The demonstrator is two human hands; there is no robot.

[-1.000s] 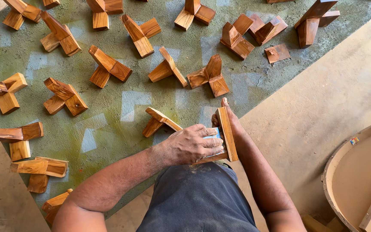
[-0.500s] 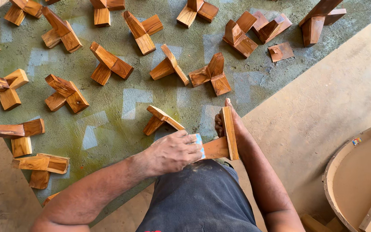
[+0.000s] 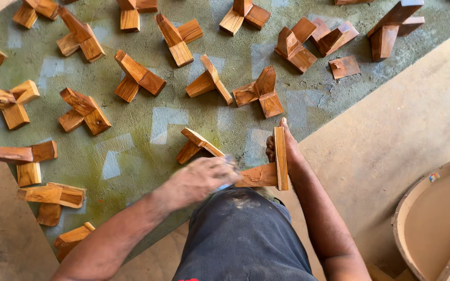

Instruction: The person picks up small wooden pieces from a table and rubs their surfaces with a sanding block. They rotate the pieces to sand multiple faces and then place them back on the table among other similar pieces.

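Bright, even daylight falls on my floor; shadows are short and soft. My left hand [image 3: 199, 179] blurs with motion.

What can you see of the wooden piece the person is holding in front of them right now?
The wooden piece looks like reddish-brown glossy wood: a flat board joined at a right angle to a narrow upright strip, forming a T. It sits just above the person's lap, at the edge of the green mat. The right hand braces the strip from behind, fingers along its far side. The left hand, blurred, presses something pale and bluish against the board's near end.
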